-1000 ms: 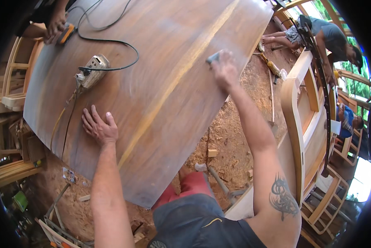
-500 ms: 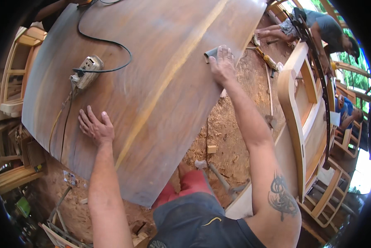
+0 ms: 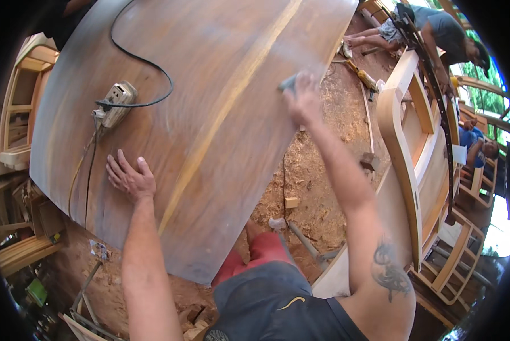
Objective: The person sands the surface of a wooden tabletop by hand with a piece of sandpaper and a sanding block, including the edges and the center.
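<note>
A large brown wooden panel (image 3: 226,153) with a pale yellow streak spreads before me, whitish dust on its surface. My left hand (image 3: 131,177) lies flat on it, fingers spread, holding nothing. Near the panel's right edge, my right hand (image 3: 304,101) presses a grey-green piece of sandpaper (image 3: 287,83) against the wood. That hand is smeared by motion, and its palm hides most of the sandpaper. Up and left of my left hand, a white power strip (image 3: 118,102) rests on the panel with a plug in it.
A dark cable (image 3: 147,59) curves over the panel from the power strip. To the right stands a curved wooden frame (image 3: 394,122). A yellow power tool (image 3: 362,75) lies on the sawdust-covered floor (image 3: 317,165). Another person (image 3: 445,37) works at the far right.
My right hand has slid slightly toward me along the panel with the sandpaper. My left hand stays flat in place. The whole view has shifted a little.
</note>
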Motion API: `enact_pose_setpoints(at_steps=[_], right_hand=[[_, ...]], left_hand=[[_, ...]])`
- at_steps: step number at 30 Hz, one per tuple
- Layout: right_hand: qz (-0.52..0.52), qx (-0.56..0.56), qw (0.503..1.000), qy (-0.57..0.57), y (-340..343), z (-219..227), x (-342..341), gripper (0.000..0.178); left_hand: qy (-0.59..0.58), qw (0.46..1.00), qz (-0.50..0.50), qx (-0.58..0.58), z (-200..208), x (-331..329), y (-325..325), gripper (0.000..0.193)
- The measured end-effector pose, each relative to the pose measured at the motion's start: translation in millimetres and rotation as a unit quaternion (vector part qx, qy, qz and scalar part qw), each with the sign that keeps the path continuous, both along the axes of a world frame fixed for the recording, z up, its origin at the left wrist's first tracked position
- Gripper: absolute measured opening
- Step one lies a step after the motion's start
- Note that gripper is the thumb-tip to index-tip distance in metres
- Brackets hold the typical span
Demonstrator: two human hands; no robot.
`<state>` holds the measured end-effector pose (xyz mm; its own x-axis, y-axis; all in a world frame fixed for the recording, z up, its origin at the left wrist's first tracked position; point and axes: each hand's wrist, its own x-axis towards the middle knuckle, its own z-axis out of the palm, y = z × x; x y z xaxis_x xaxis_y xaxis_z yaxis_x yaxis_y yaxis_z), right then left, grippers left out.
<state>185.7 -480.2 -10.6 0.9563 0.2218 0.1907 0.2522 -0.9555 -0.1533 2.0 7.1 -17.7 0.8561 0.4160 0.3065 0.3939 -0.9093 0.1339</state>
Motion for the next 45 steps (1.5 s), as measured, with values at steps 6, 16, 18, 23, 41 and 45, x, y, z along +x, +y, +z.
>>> enact_pose_setpoints(at_steps=[6,16,18,23,41,45], right_hand=[[0.202,-0.002,0.962,0.185,66.4,35.3,-163.1,0.082],[0.064,-0.003,0.996,0.062,45.3,5.2,-111.1,0.089],[0.119,0.079,0.979,0.144,74.2,21.1,-192.4,0.087],[-0.037,0.029,0.983,0.175,24.4,40.2,-40.8,0.083],[-0.168,0.066,0.983,0.039,-34.5,15.8,60.7,0.087],[-0.103,0.088,0.99,0.048,30.5,-4.8,-34.0,0.088]], left_hand=[[0.009,0.999,0.023,0.029,20.8,-10.5,12.7,0.068],[0.006,0.999,0.017,0.034,12.3,-7.0,10.4,0.066],[0.011,0.999,0.023,0.035,21.9,-9.6,15.9,0.066],[0.014,0.999,0.02,0.037,15.8,-7.3,13.2,0.067],[0.038,0.999,0.023,-0.004,-0.7,-0.8,-0.6,0.071],[0.044,0.998,0.043,0.013,7.5,-11.4,20.8,0.071]])
